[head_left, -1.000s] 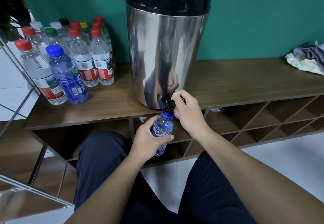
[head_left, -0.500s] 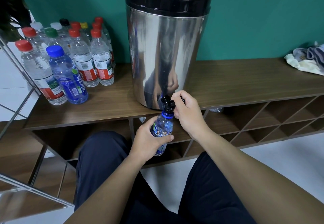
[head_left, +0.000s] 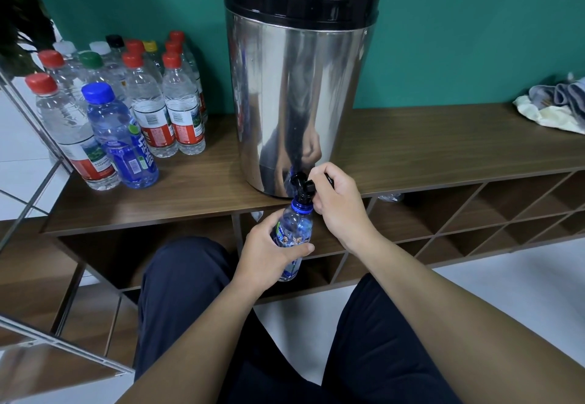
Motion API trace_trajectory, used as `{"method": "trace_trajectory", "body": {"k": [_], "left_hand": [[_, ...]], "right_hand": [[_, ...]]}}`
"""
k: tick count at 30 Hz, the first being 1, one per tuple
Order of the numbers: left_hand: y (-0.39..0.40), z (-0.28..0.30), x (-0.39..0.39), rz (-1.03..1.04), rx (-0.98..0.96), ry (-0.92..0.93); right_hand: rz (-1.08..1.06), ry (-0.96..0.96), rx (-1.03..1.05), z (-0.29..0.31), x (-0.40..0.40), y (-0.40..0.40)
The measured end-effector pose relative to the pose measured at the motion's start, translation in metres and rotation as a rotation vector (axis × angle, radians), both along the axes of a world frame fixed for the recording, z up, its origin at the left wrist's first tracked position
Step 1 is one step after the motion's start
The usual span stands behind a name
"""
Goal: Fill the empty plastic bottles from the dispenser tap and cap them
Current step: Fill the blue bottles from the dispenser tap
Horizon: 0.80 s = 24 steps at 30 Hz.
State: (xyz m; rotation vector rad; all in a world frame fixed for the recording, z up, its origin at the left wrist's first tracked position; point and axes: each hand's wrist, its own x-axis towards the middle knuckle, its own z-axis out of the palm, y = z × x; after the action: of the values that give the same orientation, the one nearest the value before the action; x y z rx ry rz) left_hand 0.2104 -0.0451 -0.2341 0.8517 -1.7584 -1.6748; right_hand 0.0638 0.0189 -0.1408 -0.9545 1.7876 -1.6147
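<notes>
A person's left hand wraps its fingers around a small clear plastic bottle with a blue neck ring, holding its mouth directly under the black tap of a tall shiny steel dispenser with a black lid. The right hand grips the tap's lever with curled fingers. On the brown wooden table, to the left, stands a cluster of capped clear bottles.

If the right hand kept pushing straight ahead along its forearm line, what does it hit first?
Probably the tap it already grips, then the steel dispenser wall right behind it; depth between them is hard to judge.
</notes>
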Motion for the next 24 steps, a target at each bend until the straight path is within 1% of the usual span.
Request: {"method": "trace_trajectory", "body": {"k": [24], "left_hand": [[-0.0011,0.0000,0.0008,-0.012,-0.019,-0.007]], "right_hand": [[-0.003,-0.004,-0.009,-0.0028,-0.0001,-0.0015]]}}
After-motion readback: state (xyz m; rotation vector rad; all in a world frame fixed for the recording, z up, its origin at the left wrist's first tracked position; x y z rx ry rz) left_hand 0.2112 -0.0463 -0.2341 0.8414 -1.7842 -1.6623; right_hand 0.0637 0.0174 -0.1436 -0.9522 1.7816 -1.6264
